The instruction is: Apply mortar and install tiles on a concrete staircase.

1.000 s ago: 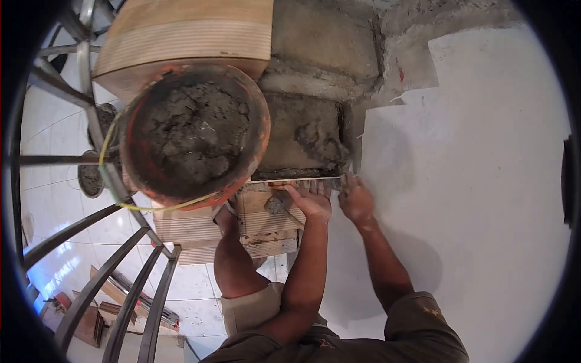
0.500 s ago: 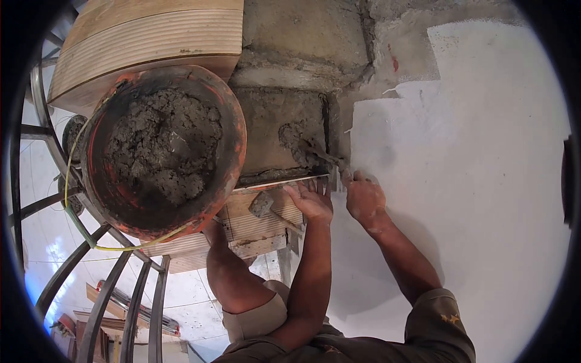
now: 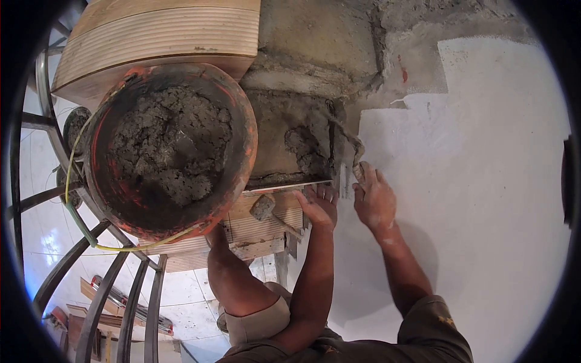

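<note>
My right hand (image 3: 376, 204) is closed around the handle of a trowel (image 3: 354, 145), whose blade reaches the corner between the bare step and the wall. Beside it on the step (image 3: 272, 148) lies a dark patch of wet mortar (image 3: 305, 151). My left hand (image 3: 319, 209) is open, fingers stretched up against the thin upright tile (image 3: 289, 186) at the step's front edge. Its fingertips are partly hidden behind that edge. A mallet (image 3: 262, 207) rests on the tiled step below, left of my left hand.
A large orange basin of mortar (image 3: 171, 145) stands at the left, a yellow-green cord over its rim. Wood-look tiles (image 3: 163, 33) cover the step behind it. A metal railing (image 3: 91, 290) curves along the left; a partly white wall (image 3: 472, 181) rises on the right.
The trowel has moved off the mortar patch, up and toward the wall corner, with my right hand shifting slightly right and down. My left hand stays at the tile edge.
</note>
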The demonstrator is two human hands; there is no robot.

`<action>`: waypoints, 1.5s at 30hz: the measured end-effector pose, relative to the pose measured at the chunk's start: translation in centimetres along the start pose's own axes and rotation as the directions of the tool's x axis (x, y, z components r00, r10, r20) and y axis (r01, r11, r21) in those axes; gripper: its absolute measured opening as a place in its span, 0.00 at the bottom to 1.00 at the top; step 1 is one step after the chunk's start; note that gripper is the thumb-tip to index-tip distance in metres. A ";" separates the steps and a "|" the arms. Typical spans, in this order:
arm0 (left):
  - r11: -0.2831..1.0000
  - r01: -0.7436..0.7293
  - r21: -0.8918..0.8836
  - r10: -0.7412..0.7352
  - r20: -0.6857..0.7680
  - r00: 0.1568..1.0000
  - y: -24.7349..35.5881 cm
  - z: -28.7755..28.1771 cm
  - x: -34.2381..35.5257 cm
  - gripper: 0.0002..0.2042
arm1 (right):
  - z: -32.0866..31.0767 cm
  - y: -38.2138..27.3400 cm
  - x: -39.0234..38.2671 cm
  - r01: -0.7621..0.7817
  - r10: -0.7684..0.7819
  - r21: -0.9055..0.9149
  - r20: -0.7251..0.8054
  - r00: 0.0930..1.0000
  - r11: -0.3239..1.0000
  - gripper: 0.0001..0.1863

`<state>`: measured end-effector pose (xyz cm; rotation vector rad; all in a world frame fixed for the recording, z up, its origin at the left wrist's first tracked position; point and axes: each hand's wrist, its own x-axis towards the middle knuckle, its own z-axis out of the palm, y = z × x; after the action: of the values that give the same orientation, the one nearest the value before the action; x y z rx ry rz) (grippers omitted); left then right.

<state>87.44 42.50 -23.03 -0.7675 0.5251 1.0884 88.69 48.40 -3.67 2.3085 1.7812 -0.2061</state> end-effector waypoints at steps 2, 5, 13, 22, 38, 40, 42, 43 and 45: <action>1.000 -0.008 -0.022 0.008 0.020 1.000 0.3 -0.6 -0.1 0.62 | 3.3 -0.7 0.6 0.034 -0.017 0.151 -0.114 0.993 0.988 0.27; 0.996 0.001 -0.091 0.010 0.116 0.993 0.6 -1.4 -0.2 0.61 | 7.8 -1.0 1.6 0.052 -0.041 0.182 -0.062 0.997 0.982 0.28; 0.999 0.011 -0.046 -0.010 0.031 0.999 1.6 -1.1 -0.9 0.56 | 10.3 0.1 2.6 -0.118 0.105 0.207 0.071 0.992 0.971 0.31; 0.998 0.053 0.016 -0.053 0.048 0.997 2.1 -1.1 -1.0 0.57 | 3.5 0.1 4.3 -0.087 0.129 -0.148 0.307 0.943 0.985 0.29; 0.995 0.083 -0.055 -0.082 0.023 0.996 -1.1 -1.2 0.1 0.55 | 0.3 0.5 1.3 0.288 -0.021 -0.409 0.546 0.838 0.866 0.17; 0.996 0.076 -0.041 -0.074 0.054 0.996 -1.2 -1.5 0.1 0.56 | -0.7 0.5 1.1 0.282 -0.011 -0.421 0.541 0.841 0.862 0.17; 0.997 0.075 -0.032 -0.073 0.067 0.995 -1.4 -1.6 0.0 0.57 | -1.8 0.5 0.6 0.275 0.006 -0.430 0.547 0.837 0.860 0.17; 0.997 0.073 -0.031 -0.071 0.066 0.995 -1.3 -1.7 0.0 0.57 | -2.1 0.4 0.3 0.275 0.008 -0.433 0.548 0.836 0.858 0.17; 0.997 0.073 -0.034 -0.071 0.069 0.995 -1.3 -1.6 -0.1 0.56 | -2.0 0.0 0.1 0.265 0.027 -0.445 0.549 0.835 0.856 0.16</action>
<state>88.59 40.92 -23.62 -0.7732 0.4187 1.0555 88.66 48.98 -1.74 1.5599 1.4621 -0.3264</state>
